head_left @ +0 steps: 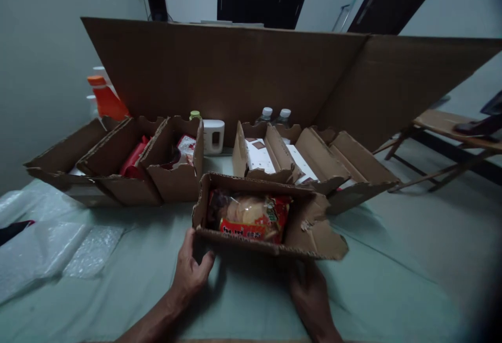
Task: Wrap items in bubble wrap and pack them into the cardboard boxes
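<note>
A small open cardboard box (314,228) sits in front of me on the pale green table. Inside it lies a red and clear snack packet (251,217). My left hand (190,272) rests against the box's near left corner, thumb up by the rim and fingers curled against the near wall. My right hand (309,290) is under the box's near right edge, in shadow, with its fingers tucked beneath the flap.
Behind stand two rows of open cardboard boxes (117,165) (314,160) holding red packets and white cartons. A tall cardboard sheet (235,71) walls the back. An orange bottle (105,100), a white jug (214,136), water bottles (274,115), bubble wrap (50,249) lie around.
</note>
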`<state>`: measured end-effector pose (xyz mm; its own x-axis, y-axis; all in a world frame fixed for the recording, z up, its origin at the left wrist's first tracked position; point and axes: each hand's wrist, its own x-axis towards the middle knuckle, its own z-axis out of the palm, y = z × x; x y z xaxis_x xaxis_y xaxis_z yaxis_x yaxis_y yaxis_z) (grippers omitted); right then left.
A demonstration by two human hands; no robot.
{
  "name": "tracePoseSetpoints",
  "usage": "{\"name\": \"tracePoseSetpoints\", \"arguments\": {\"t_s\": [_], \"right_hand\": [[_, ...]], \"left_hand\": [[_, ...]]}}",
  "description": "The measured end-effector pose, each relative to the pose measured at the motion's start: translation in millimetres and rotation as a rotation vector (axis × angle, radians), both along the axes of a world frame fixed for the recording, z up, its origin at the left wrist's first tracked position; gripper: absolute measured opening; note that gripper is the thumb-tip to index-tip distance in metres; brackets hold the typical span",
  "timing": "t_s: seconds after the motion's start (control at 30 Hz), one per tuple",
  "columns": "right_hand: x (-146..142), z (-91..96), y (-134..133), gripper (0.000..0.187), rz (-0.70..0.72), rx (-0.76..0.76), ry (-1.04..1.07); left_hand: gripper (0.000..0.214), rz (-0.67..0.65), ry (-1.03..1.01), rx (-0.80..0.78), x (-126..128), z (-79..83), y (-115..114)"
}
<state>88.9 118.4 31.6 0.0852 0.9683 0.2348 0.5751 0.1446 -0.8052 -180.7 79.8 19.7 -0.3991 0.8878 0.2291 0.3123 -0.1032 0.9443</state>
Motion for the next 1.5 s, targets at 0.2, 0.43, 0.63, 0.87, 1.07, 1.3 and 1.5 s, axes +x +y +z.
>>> {"name": "tracePoseSetpoints", "arguments": {"t_s": [0.2,0.43,0.63,0.87,1.07,1.3,1.5], "right_hand": [[22,-7.0,-14,0.040,-0.105,-0.014,-0.028],[13,10.1,2,0.040,-0.008,-0.081,0.071],[60,49.2,10,0.032,0.039,0.018,-0.127],[46,190.0,81,0.026,0.258,0.462,-0.413],[-3,206.2,172,0.028,0.536,0.305,-0.750],[-11,199.9,186,0.030,0.640,0.178,-0.749],[-5,211.0,156,0.032,0.510,0.264,-0.603]], "left_hand": [[0.056,-0.106,0.036,0.008,8,6.9,-5],[0.040,-0.067,0.051,-0.004,6,8.9,-1],[0.048,-0.065,0.006,-0.035,7,3.4,2],[0.058,-0.073,-0.021,-0.021,9,-2.9,5],[0.059,-0.097,0.071,0.036,7,-8.8,8],[0.057,-0.112,0.097,0.016,9,-5.9,7],[0.056,-0.085,0.148,0.038,8,-3.4,6]]}}
